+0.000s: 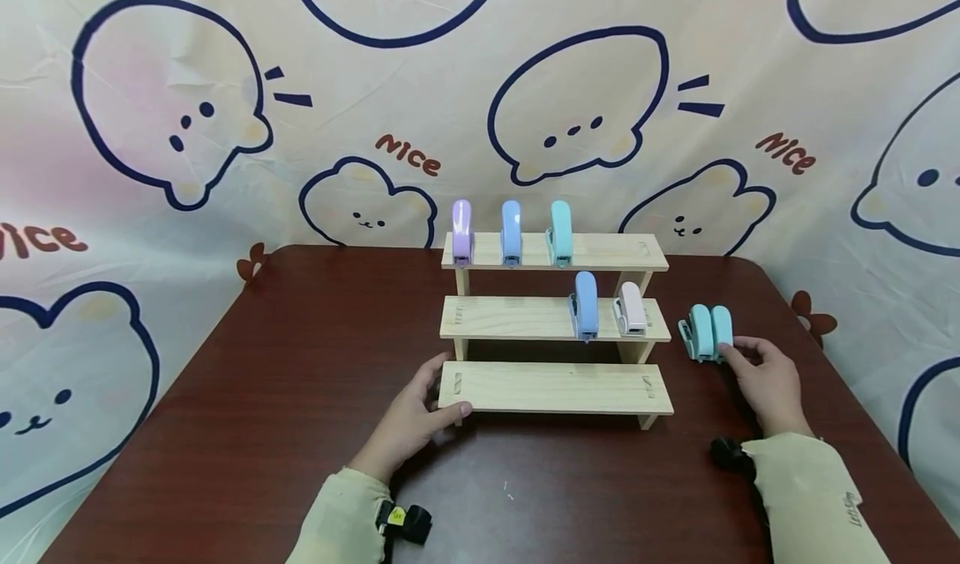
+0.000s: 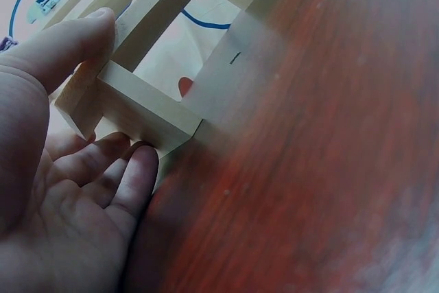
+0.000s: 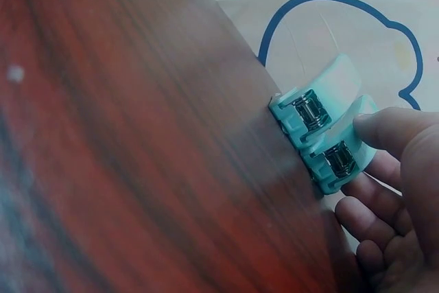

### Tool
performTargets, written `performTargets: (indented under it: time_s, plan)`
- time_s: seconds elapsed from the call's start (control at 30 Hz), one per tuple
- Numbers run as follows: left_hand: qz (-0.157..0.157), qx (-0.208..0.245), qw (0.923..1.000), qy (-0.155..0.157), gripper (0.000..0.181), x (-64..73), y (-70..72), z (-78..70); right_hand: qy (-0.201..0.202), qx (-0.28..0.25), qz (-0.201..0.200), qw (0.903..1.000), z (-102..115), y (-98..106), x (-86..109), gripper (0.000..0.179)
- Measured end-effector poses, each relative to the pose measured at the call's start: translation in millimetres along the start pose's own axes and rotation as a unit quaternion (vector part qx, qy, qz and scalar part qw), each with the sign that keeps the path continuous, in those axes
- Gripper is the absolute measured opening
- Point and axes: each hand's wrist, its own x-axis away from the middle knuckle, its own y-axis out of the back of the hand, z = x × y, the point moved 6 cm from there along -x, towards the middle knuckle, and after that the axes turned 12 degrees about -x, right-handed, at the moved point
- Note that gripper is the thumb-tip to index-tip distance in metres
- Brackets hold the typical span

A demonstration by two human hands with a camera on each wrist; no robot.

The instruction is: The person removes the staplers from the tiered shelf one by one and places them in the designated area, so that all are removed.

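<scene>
A three-tier wooden display rack stands on the table. My left hand grips the left end of its lowest tier, the thumb on the board and the fingers curled by the end support. To the right of the rack, two teal mini staplers stand side by side on the table. My right hand pinches the right one between thumb and fingers; the left teal stapler touches it. In the right wrist view, the thumb lies on the nearer stapler.
On the top tier stand a purple stapler, a blue stapler and a teal stapler. The middle tier holds another blue stapler and a white one. A patterned cloth hangs behind the dark table.
</scene>
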Motion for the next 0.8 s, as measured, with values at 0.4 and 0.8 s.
performTargets:
  time_s: [0.4,0.8]
  plan:
    - [0.0,0.002,1.0,0.006,0.086,0.0,0.3,-0.6,-0.031,-0.045,-0.001,0.9985,-4.2,1.7,-0.8,0.072]
    - [-0.005,-0.009,0.9999,0.003,0.085,-0.2,-0.2,-0.1,-0.05,-0.056,-0.042,0.9963,-6.5,4.3,0.7,0.063]
